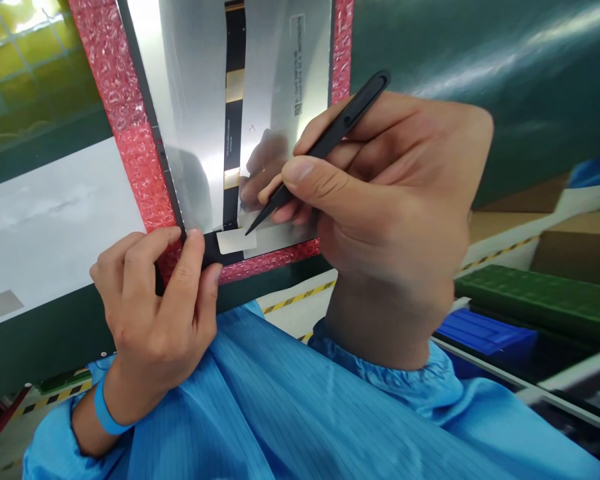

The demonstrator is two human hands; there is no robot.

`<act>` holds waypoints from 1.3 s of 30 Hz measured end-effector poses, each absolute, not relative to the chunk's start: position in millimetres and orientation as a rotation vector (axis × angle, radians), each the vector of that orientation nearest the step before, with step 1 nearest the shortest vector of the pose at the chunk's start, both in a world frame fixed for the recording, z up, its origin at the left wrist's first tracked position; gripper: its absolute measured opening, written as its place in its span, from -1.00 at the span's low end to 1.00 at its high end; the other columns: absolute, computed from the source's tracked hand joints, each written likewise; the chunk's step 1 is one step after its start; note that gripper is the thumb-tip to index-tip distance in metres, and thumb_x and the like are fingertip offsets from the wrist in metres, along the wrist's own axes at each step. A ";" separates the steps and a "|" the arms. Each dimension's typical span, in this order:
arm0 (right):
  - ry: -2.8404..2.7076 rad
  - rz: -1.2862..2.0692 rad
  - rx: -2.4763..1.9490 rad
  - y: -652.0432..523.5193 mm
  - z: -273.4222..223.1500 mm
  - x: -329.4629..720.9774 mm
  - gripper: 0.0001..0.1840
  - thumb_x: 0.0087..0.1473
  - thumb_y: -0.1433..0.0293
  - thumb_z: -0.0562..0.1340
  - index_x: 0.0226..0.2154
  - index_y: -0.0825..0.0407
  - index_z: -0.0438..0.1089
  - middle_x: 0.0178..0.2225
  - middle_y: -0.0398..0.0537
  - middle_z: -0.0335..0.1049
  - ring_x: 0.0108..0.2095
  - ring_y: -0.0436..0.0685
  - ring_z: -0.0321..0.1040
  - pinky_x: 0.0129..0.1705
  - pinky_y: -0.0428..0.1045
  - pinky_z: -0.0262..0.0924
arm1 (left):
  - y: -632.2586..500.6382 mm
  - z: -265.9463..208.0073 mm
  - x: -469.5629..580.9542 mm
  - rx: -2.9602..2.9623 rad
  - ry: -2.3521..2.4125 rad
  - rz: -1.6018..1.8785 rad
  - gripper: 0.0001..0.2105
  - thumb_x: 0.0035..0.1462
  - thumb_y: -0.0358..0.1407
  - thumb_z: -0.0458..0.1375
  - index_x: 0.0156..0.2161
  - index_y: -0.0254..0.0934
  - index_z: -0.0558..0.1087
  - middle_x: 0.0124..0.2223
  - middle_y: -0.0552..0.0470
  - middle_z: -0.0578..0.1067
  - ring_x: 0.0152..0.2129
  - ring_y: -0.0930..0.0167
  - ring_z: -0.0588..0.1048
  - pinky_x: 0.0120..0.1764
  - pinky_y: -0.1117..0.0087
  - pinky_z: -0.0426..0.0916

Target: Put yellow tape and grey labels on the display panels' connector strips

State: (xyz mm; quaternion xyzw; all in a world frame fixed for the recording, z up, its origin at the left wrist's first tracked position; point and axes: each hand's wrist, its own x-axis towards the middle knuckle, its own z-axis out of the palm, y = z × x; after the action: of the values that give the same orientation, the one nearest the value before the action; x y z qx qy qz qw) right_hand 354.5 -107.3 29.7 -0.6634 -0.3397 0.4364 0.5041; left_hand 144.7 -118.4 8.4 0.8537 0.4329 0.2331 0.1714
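My right hand (380,180) is closed around slim black plastic tweezers (325,143), held like a pen. Their pointed tip meets a small whitish label (236,241) at the near edge of a silvery display panel (275,60). A black and gold flex strip (235,127) runs lengthwise down the panel's back to near the label. My left hand (155,300) rests at the panel's near left corner, fingers apart, index fingertip on the dark border and thumb at the near edge. The undersides of its fingers are hidden.
Pink bubble wrap (127,100) lies beneath the panel on a dark green work surface (455,60). To the left are a white sheet (55,220) and yellow gridded pieces (25,53). Beyond the surface's edge, a blue bin (485,331) and cardboard boxes (575,250) stand lower right.
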 end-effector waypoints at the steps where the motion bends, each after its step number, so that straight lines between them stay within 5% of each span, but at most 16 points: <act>1: -0.823 1.061 -1.609 -107.6 30.2 355.9 -0.83 0.15 0.29 0.53 -0.35 -0.10 0.56 -0.41 -0.13 0.57 -0.49 0.12 0.47 -0.51 0.05 0.43 | -118.5 8.2 144.8 2.424 1.229 0.666 -0.61 0.26 -0.33 0.32 0.18 -0.28 0.53 0.10 -0.31 0.55 0.03 -0.03 0.52 0.03 -0.17 0.42; 8: -0.741 1.055 -1.597 -103.6 29.2 366.6 -0.85 0.00 0.31 0.52 -0.49 -0.11 0.57 -0.49 -0.08 0.55 -0.64 0.12 0.34 -0.71 0.06 0.12 | -118.7 8.6 144.9 2.413 1.249 0.642 -0.62 0.28 -0.33 0.30 0.18 -0.22 0.52 0.09 -0.27 0.56 0.03 -0.02 0.51 0.01 -0.16 0.42; 17: -0.693 1.057 -1.517 -101.8 24.6 369.0 -0.85 0.04 0.40 0.45 -0.53 -0.01 0.57 -0.52 -0.05 0.52 -0.67 0.04 0.31 -0.72 0.00 0.05 | -119.1 7.4 145.0 2.402 1.253 0.641 -0.62 0.27 -0.32 0.31 0.18 -0.23 0.52 0.10 -0.27 0.56 0.03 -0.01 0.51 0.02 -0.18 0.41; 29: -0.800 1.034 -1.625 -108.7 25.8 354.9 -0.85 0.13 0.36 0.50 -0.35 -0.11 0.53 -0.44 -0.13 0.56 -0.50 0.15 0.49 -0.56 0.05 0.28 | -118.9 9.8 145.4 2.411 1.250 0.639 -0.64 0.27 -0.34 0.31 0.15 -0.29 0.54 0.08 -0.31 0.58 0.02 -0.02 0.52 0.01 -0.16 0.42; 39: -0.853 1.005 -1.569 -106.0 21.1 355.1 -0.72 0.03 0.22 0.60 -0.35 -0.05 0.57 -0.43 -0.05 0.59 -0.55 0.18 0.45 -0.63 0.10 0.30 | -117.2 9.2 146.6 2.413 1.243 0.690 -0.66 0.28 -0.33 0.29 0.14 -0.27 0.55 0.05 -0.31 0.60 -0.01 -0.03 0.53 -0.02 -0.14 0.41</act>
State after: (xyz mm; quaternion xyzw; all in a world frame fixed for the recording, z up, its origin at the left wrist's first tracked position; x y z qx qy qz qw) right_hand 355.1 -106.0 21.1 -0.6542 -0.3557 0.4191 0.5194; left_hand 146.6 -117.2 9.2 0.8492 0.4373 0.2427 0.1696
